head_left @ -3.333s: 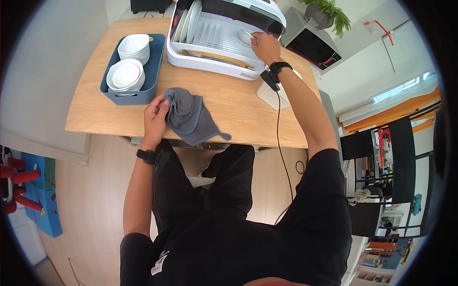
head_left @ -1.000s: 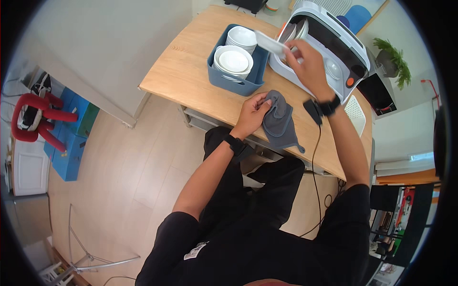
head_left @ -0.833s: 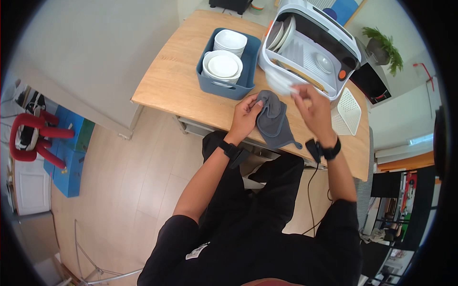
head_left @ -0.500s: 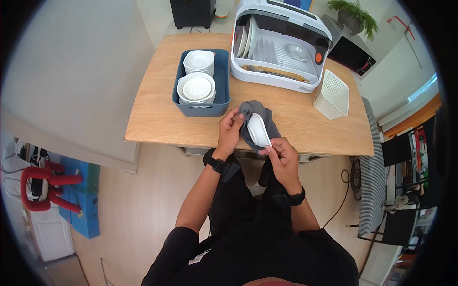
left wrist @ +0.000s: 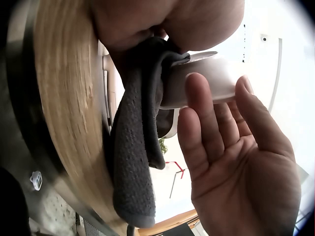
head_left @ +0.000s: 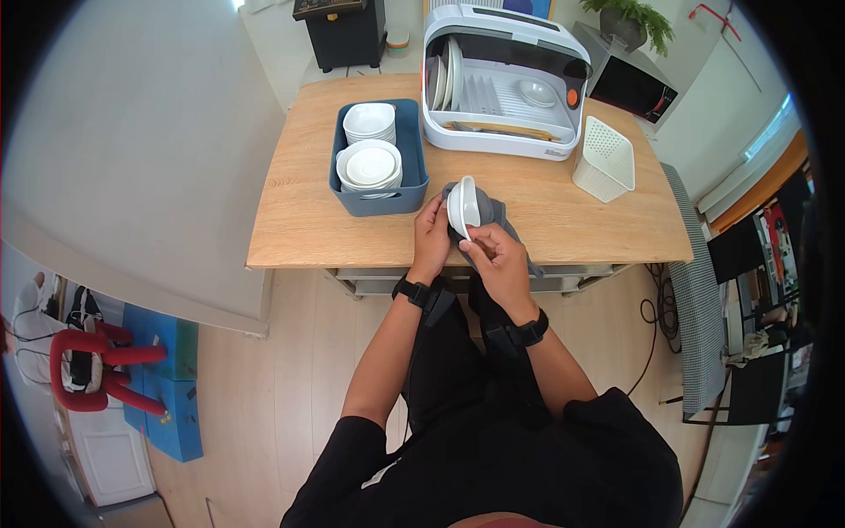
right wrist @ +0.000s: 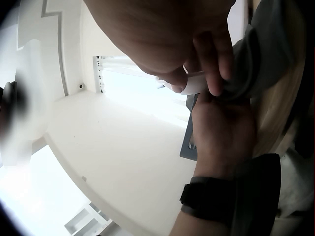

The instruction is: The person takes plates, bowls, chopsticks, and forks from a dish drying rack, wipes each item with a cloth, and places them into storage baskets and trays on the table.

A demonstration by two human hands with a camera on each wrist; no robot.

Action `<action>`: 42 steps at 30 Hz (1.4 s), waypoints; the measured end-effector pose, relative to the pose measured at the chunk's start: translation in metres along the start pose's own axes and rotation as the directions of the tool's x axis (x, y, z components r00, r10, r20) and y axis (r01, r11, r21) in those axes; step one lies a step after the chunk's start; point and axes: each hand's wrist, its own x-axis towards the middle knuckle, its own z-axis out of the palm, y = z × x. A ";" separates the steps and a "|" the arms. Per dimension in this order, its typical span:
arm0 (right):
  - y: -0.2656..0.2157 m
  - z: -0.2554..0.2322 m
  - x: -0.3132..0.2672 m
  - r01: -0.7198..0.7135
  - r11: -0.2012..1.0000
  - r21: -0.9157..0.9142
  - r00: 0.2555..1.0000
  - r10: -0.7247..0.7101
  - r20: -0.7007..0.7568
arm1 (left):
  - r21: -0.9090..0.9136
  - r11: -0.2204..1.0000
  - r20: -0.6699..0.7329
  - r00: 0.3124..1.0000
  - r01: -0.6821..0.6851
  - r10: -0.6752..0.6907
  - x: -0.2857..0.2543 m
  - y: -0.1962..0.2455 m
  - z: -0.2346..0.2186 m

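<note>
In the head view a small white bowl (head_left: 458, 211) stands tipped on its side at the table's front, against a grey cloth (head_left: 499, 216). My right hand (head_left: 500, 264) pinches the bowl's rim between thumb and fingers. On the other side my left hand (head_left: 430, 238) holds the cloth up to the bowl, its fingertips mostly hidden. In the left wrist view the cloth (left wrist: 133, 152) hangs in a thick fold beside the bowl (left wrist: 221, 78), with the fingers of my right hand (left wrist: 241, 162) on the bowl's side.
A blue bin (head_left: 410, 132) at left holds stacked white bowls (head_left: 370, 165). Behind stands an open-lidded white dish cabinet (head_left: 502, 145) with plates, chopsticks and another bowl (head_left: 537, 92). A white perforated basket (head_left: 606, 158) sits right on the wooden table (head_left: 295, 198).
My right hand has carried the white bowl from the dish cabinet to the cloth and has since turned it onto its side. My left hand has kept hold of the cloth.
</note>
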 end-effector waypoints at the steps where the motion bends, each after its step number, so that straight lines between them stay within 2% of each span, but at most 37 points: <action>1: -0.001 0.000 0.001 0.009 1.000 -0.003 1.000 -0.009 -0.005 | 0.012 1.000 0.034 0.999 -0.024 0.024 0.001 -0.002 -0.001; 5: 0.001 -0.002 0.010 0.000 0.982 -0.187 1.000 0.004 0.019 | -0.033 0.999 0.019 1.000 0.003 -0.002 0.001 -0.001 0.003; 7: 0.003 -0.005 0.011 -0.029 0.965 -0.260 0.999 0.033 0.011 | 0.043 0.998 0.005 0.999 -0.035 0.035 -0.001 0.003 0.005; 10: 0.005 -0.005 0.015 -0.014 0.950 -0.313 1.000 0.005 -0.027 | 0.087 0.995 0.001 0.998 -0.056 0.056 -0.001 0.005 0.006; 12: 0.007 -0.003 0.012 0.072 0.913 -0.402 0.992 -0.108 -0.066 | 0.089 0.995 0.011 0.999 -0.048 0.047 -0.002 0.005 0.005; 15: -0.001 -0.009 0.012 0.041 0.861 -0.506 0.997 -0.072 -0.042 | 0.085 0.995 0.035 0.999 -0.043 0.040 -0.004 0.008 0.006; 24: 0.009 -0.010 0.011 0.088 0.878 -0.470 0.988 -0.138 -0.071 | 0.083 0.996 0.012 0.999 -0.034 0.033 -0.002 0.010 0.008; 28: 0.014 -0.010 0.009 0.033 0.897 -0.441 0.994 -0.074 -0.077 | 0.130 0.990 -0.011 0.999 -0.047 0.049 -0.002 0.008 0.008; 30: 0.025 -0.007 0.006 0.111 0.923 -0.368 0.975 -0.172 -0.139 | 0.124 0.991 -0.021 0.998 -0.057 0.060 -0.003 0.008 0.009; 33: 0.034 -0.006 0.001 0.181 0.916 -0.359 0.956 -0.249 -0.154 | 0.121 0.992 -0.018 1.000 -0.014 0.016 -0.005 0.011 0.009; 42: 0.039 -0.014 -0.001 0.210 0.925 -0.316 0.960 -0.255 -0.111 | 0.126 0.992 -0.028 0.999 -0.024 0.027 -0.001 0.004 0.004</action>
